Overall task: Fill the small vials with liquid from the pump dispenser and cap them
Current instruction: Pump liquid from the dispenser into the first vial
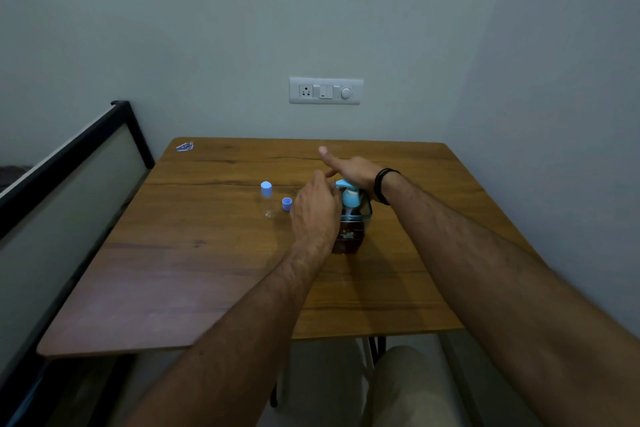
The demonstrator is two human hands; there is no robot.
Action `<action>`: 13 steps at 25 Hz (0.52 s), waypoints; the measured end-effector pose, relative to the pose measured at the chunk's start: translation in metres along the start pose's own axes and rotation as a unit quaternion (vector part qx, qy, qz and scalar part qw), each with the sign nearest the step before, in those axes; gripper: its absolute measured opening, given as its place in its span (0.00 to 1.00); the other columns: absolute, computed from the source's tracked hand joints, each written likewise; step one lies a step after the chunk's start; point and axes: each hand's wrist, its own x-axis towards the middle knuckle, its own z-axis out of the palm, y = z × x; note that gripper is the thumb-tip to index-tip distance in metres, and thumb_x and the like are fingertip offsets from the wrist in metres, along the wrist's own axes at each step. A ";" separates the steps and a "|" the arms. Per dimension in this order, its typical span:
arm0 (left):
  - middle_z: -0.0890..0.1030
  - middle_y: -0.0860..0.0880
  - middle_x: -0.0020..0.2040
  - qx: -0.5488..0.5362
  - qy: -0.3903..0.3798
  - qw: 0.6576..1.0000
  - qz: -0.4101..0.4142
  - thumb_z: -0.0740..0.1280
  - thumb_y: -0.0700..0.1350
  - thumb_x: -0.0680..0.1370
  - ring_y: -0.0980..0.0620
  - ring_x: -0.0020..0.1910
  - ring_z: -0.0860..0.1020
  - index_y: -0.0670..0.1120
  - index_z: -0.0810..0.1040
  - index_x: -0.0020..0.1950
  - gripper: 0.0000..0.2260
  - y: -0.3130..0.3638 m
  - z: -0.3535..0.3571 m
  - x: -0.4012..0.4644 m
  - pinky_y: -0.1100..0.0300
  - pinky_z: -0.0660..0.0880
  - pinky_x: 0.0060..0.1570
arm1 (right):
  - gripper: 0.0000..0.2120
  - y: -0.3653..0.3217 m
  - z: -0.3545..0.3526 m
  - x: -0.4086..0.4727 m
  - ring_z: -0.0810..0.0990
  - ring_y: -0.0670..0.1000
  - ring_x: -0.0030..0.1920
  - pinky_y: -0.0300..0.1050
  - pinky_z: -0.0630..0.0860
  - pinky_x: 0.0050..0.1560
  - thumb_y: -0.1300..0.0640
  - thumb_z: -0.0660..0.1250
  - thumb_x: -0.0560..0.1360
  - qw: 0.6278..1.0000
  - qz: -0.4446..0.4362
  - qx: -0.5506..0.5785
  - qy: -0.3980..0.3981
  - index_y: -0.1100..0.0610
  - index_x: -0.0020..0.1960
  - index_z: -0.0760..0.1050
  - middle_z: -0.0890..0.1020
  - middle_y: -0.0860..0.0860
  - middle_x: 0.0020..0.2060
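Head view: right hand (353,172) presses flat on the pump dispenser (349,218), fingers spread wide. Left hand (315,211) curls at its spout; whether it holds anything, I cannot tell. Capped vial (266,199) stands left.

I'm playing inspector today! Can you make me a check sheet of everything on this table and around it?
Surface: wooden table, mostly bare.
Job's things: pump dispenser with dark liquid, upright at the middle; capped vial, looks empty, to its left; loose blue cap beside that vial.
Clutter: small blue-and-white sticker at the far left corner.
Hands: right hand flat on the pump top; left hand curled at the nozzle, whatever it holds is hidden.
Cables: nothing seen.
Surroundings: plain wall with a switch panel; black-framed panel on the left; black wristband on the right wrist.
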 end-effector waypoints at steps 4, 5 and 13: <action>0.72 0.54 0.42 0.006 0.004 1.000 0.002 0.59 0.46 0.85 0.54 0.42 0.70 0.48 0.67 0.50 0.04 0.000 0.000 -0.001 0.62 0.58 0.32 | 0.42 0.002 0.002 -0.002 0.77 0.54 0.55 0.51 0.72 0.53 0.22 0.53 0.73 0.999 -0.002 0.030 0.011 0.54 0.64 0.80 0.76 0.51 0.60; 0.72 0.54 0.42 0.003 0.003 1.000 0.002 0.59 0.46 0.85 0.54 0.42 0.70 0.48 0.68 0.51 0.04 -0.001 0.000 0.000 0.62 0.58 0.32 | 0.37 0.002 0.004 -0.002 0.76 0.53 0.55 0.49 0.71 0.52 0.26 0.54 0.77 0.999 -0.015 0.017 0.030 0.55 0.63 0.81 0.77 0.51 0.62; 0.72 0.53 0.42 0.009 0.004 1.000 0.005 0.59 0.46 0.84 0.53 0.42 0.72 0.48 0.67 0.50 0.04 -0.003 0.004 0.001 0.59 0.62 0.37 | 0.44 0.001 0.003 -0.005 0.75 0.53 0.57 0.52 0.70 0.56 0.21 0.53 0.73 1.000 -0.004 0.026 0.008 0.55 0.67 0.79 0.76 0.51 0.64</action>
